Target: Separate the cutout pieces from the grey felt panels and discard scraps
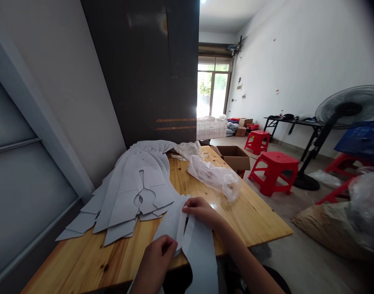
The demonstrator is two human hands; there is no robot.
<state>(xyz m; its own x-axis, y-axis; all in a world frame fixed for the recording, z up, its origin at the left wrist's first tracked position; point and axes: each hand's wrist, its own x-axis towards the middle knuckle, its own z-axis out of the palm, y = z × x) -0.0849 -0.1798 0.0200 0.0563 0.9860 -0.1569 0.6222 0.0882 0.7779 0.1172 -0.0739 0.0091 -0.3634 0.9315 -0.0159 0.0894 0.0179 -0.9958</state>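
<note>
Red plastic stools [274, 171] and a pedestal fan [342, 108] are being supported by the floor [299, 241] near a cardboard box [232, 158]

"How do the 2 hands sit?"

"The left hand [158, 259] is low and curled; the right hand [202, 212] is higher, pinching."

"And the arm?"

"The right forearm [244, 253] slants in from the lower right."

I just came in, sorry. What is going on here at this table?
A person holds a grey cut piece, perhaps fabric, with the left hand and the right hand. A pile of similar pieces lies on the wooden table, near a crumpled plastic bag. An open cardboard box stands at the table's far end.
</note>
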